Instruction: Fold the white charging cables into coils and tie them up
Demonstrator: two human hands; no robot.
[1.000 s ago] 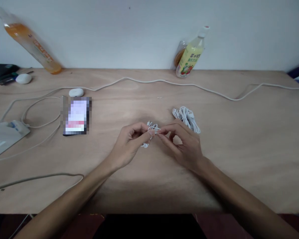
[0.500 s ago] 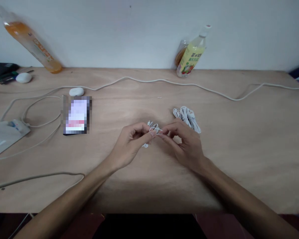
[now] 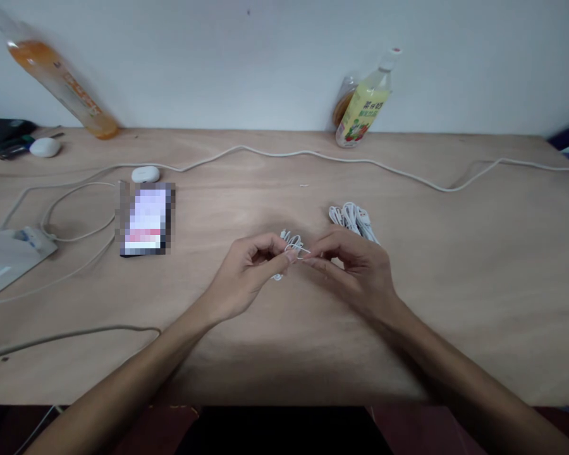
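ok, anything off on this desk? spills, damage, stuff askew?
No spill or damage shows. The orange bottle and the yellow bottle by the wall look tilted, tops leaning outward, though the wide lens may cause that. A long white cable snakes loose across the desk. The left hand and right hand pinch a small white cord.

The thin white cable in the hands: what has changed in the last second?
The right hand shifted slightly to the right and curled its fingers closer, so it now covers the near end of the coiled cable bundle. It and the left hand still pinch the thin white cable; nothing was let go. The phone did not move.
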